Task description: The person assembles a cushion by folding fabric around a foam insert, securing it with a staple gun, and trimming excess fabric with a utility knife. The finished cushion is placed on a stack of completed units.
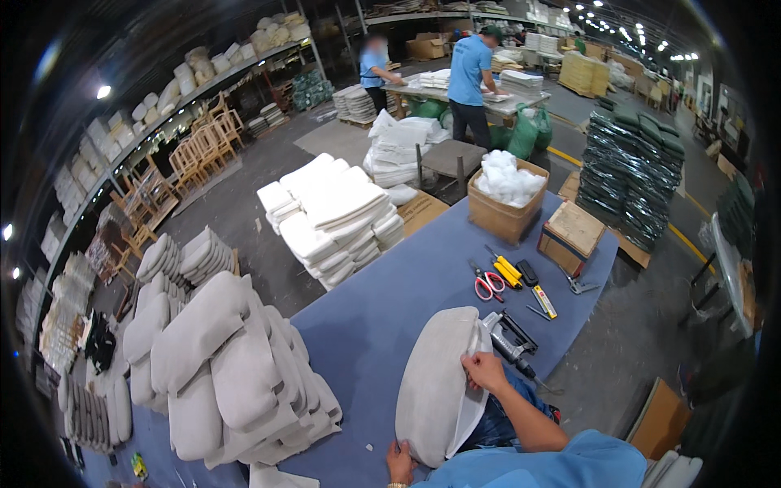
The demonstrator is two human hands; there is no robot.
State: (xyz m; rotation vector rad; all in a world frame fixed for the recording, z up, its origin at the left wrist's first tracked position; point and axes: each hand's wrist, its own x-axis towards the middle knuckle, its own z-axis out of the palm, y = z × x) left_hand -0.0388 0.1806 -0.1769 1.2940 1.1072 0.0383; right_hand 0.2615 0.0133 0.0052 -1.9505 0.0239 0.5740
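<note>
A rounded grey fabric-covered cushion (435, 374) stands tilted at the table's near edge, against my body. My right hand (486, 371) is closed in a pinch on the loose fabric along its right edge, where a white underside shows. Low on the left side, my left hand (399, 465) grips the cushion's lower edge, its fingers partly hidden. Just beyond my right hand lies a silver and black staple gun (511, 342) with a hose fitting. Red-handled scissors (489, 285), yellow-handled tools (508, 271) and a yellow box cutter (543, 302) lie farther off on the blue table (366, 325).
A tall pile of grey cushions (236, 366) covers the table's left. At its far end stand a carton of white stuffing (508, 195) and a smaller box (571, 236). White foam pads (333, 211) are stacked beyond. Two people in blue shirts work at another table (512, 102).
</note>
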